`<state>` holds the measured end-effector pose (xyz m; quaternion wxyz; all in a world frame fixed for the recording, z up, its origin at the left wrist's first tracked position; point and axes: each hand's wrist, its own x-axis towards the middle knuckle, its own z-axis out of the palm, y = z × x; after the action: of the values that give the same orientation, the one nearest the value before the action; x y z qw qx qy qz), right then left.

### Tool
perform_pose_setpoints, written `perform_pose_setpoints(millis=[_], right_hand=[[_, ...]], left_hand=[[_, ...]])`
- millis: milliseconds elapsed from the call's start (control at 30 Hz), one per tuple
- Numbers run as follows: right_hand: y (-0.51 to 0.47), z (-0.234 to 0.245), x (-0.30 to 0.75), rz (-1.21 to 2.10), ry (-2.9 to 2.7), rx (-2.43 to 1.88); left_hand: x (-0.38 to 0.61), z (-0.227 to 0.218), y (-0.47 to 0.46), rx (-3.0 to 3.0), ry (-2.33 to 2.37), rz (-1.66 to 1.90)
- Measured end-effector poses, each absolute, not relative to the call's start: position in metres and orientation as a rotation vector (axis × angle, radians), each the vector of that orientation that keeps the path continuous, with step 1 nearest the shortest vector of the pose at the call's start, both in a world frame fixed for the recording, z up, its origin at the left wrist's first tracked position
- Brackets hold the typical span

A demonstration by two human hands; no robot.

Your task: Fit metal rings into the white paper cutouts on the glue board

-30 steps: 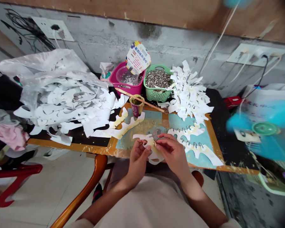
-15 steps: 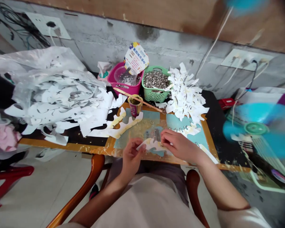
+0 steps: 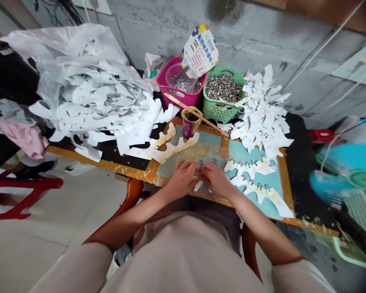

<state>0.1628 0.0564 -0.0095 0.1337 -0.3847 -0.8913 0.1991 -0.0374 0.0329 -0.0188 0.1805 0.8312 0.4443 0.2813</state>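
My left hand point(image 3: 181, 180) and my right hand point(image 3: 212, 179) meet at the near edge of the blue work mat point(image 3: 189, 156), fingers curled and pinched together over a white paper cutout point(image 3: 199, 185) that is mostly hidden under them. A small metal piece shows between the fingertips. More white cutouts with metal rings point(image 3: 256, 183) lie on the mat just right of my right hand. A small glue cup point(image 3: 189, 122) with a stick point(image 3: 198, 116) laid across it stands behind my hands.
A green basket of metal rings point(image 3: 222, 91) and a pink basket point(image 3: 178, 87) stand at the back. White cutouts are piled at the back right point(image 3: 264, 112) and a large heap of paper scraps at the left point(image 3: 91, 97). A blue fan point(image 3: 347, 175) spins at right.
My hands have come together on the mat, pressing the cutout down instead of holding it lifted. The camera has tilted down and swung a little left.
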Motion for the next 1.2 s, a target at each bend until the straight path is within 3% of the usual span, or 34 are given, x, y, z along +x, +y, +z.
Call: perform_pose_setpoints(millis=[267, 533, 867, 1000, 1200], right_hand=[[0.027, -0.028, 0.160, 0.370, -2.496, -1.178], [0.027, -0.008, 0.177, 0.624, -2.261, -1.132], [0.059, -0.025, 0.178, 0.344, -2.720, -0.802], [0.041, -0.026, 0.183, 0.186, -2.753, -0.886], [0.016, -0.025, 0.189, 0.255, -2.706, -1.062]], left_hand=[[-0.039, -0.024, 0.044, 2.266, 1.203, 0.739], [-0.040, -0.032, 0.037, 2.415, 1.178, 0.808], [-0.041, -0.037, 0.034, 2.473, 1.137, 0.809], [-0.043, -0.037, 0.035, 2.477, 1.164, 0.793], [-0.043, -0.036, 0.033, 2.376, 1.127, 0.830]])
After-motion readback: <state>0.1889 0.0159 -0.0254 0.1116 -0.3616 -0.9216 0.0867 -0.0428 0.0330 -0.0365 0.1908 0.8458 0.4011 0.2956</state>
